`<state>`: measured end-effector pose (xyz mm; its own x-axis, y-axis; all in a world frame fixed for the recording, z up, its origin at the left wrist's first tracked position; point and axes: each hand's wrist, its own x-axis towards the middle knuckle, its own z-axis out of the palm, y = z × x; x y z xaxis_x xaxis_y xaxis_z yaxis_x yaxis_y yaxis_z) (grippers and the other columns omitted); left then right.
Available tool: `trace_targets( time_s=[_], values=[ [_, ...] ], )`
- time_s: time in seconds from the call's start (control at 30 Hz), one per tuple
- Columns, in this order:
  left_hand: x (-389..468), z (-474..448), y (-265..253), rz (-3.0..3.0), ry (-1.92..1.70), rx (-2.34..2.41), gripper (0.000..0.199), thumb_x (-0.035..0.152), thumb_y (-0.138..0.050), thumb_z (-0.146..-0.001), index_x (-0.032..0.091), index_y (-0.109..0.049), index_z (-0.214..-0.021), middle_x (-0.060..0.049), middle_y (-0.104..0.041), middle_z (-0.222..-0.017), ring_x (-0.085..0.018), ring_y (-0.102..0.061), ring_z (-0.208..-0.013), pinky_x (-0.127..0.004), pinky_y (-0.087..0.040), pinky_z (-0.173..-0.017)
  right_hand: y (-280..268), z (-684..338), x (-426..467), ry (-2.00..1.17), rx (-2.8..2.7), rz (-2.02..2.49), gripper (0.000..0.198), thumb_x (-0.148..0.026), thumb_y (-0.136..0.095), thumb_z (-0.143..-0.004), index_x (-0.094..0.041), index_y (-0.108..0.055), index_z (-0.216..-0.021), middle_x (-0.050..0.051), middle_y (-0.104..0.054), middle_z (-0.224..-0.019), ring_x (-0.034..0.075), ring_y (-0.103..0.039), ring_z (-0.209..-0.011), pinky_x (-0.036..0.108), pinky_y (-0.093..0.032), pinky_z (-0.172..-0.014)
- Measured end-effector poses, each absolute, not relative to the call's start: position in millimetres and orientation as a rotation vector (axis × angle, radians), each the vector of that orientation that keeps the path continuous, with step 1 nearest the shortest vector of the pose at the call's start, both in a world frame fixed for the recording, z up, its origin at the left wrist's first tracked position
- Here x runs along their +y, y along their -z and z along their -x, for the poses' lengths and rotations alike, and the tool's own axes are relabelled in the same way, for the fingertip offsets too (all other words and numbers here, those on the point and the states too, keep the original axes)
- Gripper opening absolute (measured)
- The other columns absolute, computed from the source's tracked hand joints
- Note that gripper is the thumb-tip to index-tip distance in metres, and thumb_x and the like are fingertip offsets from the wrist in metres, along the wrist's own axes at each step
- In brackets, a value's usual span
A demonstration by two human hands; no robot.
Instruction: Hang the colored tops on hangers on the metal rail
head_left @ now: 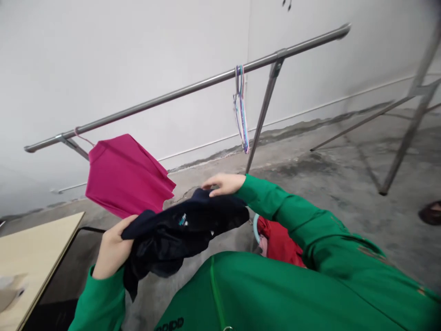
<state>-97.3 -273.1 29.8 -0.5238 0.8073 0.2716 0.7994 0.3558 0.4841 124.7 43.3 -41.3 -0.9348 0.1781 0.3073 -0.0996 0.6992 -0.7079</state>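
A dark navy garment (168,230) with a small light logo is stretched between my two hands, its lower folds hanging loose. My left hand (115,246) grips its left end, the fingers hidden behind the cloth. At the upper right edge, my right hand (223,184) pinches the fabric between thumb and fingers. Beyond the garment, a magenta top (126,174) hangs on a pink hanger from a metal rail (172,95). Several thin hangers (242,112) are bunched together farther right along that rail.
Below my right arm, a light-blue-rimmed basin (256,228) holds red clothing (280,241). A pale wooden tabletop (37,250) stands at lower left, beside a dark panel (58,285). Metal legs (401,156) stand at right on the concrete floor. A dark shoe (430,213) shows at the right edge.
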Motion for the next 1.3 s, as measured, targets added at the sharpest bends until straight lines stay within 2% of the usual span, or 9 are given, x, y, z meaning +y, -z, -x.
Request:
trace_targets(
  time_s=[0.07,0.13,0.23,0.37,0.5,0.6,0.83,1.07,1.3],
  values=[
    [-265.7,86.5,-25.8,-1.54,-0.931,2.539,0.038,0.028,-0.05,-0.065,0.019,-0.072,-0.094,-0.002,-0.075,-0.093,-0.024,-0.07,-0.089,-0.03,-0.056,-0.083,10.1,-141.3,56.7,-0.908,-2.495,0.234,0.03,-0.039,-0.061,-0.079,-0.016,-0.067,-0.097,0.005,-0.07,-0.084,0.014,-0.061,-0.072,0.025,-0.046,-0.071],
    [-257.1,76.7,-20.7,-1.571,-0.923,2.505,0.04,0.025,-0.048,-0.063,0.02,-0.072,-0.095,-0.002,-0.075,-0.094,-0.023,-0.07,-0.09,-0.029,-0.056,-0.084,-22.5,-154.5,76.1,-0.536,-2.315,0.606,0.033,-0.045,-0.053,-0.084,-0.015,-0.066,-0.09,0.006,-0.067,-0.079,0.015,-0.059,-0.073,0.027,-0.044,-0.071],
    [-246.3,67.5,-12.2,-1.594,-0.885,2.492,0.042,0.025,-0.046,-0.064,0.02,-0.072,-0.097,-0.002,-0.075,-0.097,-0.023,-0.07,-0.092,-0.028,-0.055,-0.085,-54.8,-161.5,114.0,-0.087,-2.104,1.029,0.039,-0.049,-0.056,-0.082,-0.012,-0.064,-0.093,0.012,-0.066,-0.087,0.022,-0.059,-0.087,0.035,-0.044,-0.08],
    [-241.5,64.9,-3.9,-1.594,-0.8,2.506,0.043,0.024,-0.044,-0.065,0.021,-0.071,-0.099,-0.003,-0.075,-0.098,-0.022,-0.07,-0.092,-0.028,-0.054,-0.084,-60.2,-154.4,158.0,0.127,-2.159,1.227,0.046,-0.04,-0.065,-0.075,-0.004,-0.061,-0.105,0.019,-0.063,-0.096,0.031,-0.057,-0.099,0.046,-0.042,-0.086],
    [-245.7,68.9,-1.5,-1.572,-0.763,2.533,0.043,0.025,-0.044,-0.066,0.021,-0.071,-0.1,-0.003,-0.075,-0.099,-0.022,-0.07,-0.093,-0.028,-0.054,-0.084,-53.4,-150.5,181.3,0.142,-2.198,1.37,0.032,-0.022,-0.066,-0.072,-0.002,-0.062,-0.096,0.02,-0.063,-0.09,0.034,-0.06,-0.097,0.051,-0.043,-0.085],
    [-250.1,72.4,0.0,-1.542,-0.74,2.566,0.045,0.024,-0.043,-0.064,0.021,-0.071,-0.1,-0.002,-0.074,-0.1,-0.023,-0.07,-0.095,-0.028,-0.054,-0.085,-50.0,-155.5,192.9,0.097,-2.174,1.386,0.025,-0.021,-0.065,-0.073,-0.003,-0.062,-0.09,0.02,-0.063,-0.086,0.036,-0.059,-0.1,0.055,-0.042,-0.086],
    [-250.7,76.7,5.8,-1.489,-0.79,2.563,0.046,0.023,-0.043,-0.062,0.021,-0.071,-0.098,-0.002,-0.075,-0.099,-0.022,-0.07,-0.096,-0.027,-0.055,-0.085,-50.2,-180.1,202.1,0.203,-2.242,1.513,0.024,-0.009,-0.05,-0.079,0.0,-0.062,-0.098,0.025,-0.064,-0.094,0.036,-0.061,-0.1,0.05,-0.043,-0.082],
    [-233.3,78.4,5.9,-1.505,-0.829,2.491,0.046,0.023,-0.044,-0.063,0.02,-0.07,-0.101,-0.002,-0.074,-0.101,-0.023,-0.068,-0.099,-0.028,-0.053,-0.088,-62.6,-187.7,196.5,0.068,-2.158,1.327,0.026,-0.027,-0.044,-0.09,-0.012,-0.064,-0.094,0.015,-0.065,-0.094,0.024,-0.06,-0.09,0.036,-0.043,-0.078],
    [-211.0,81.0,6.6,-1.536,-0.918,2.428,0.044,0.023,-0.046,-0.064,0.019,-0.069,-0.101,-0.002,-0.074,-0.101,-0.022,-0.068,-0.098,-0.028,-0.052,-0.091,-29.5,-224.2,161.3,-0.152,-2.119,0.924,0.021,-0.03,-0.049,-0.083,-0.019,-0.049,-0.065,0.003,-0.051,-0.063,0.015,-0.047,-0.064,0.028,-0.036,-0.064]
  ],
)
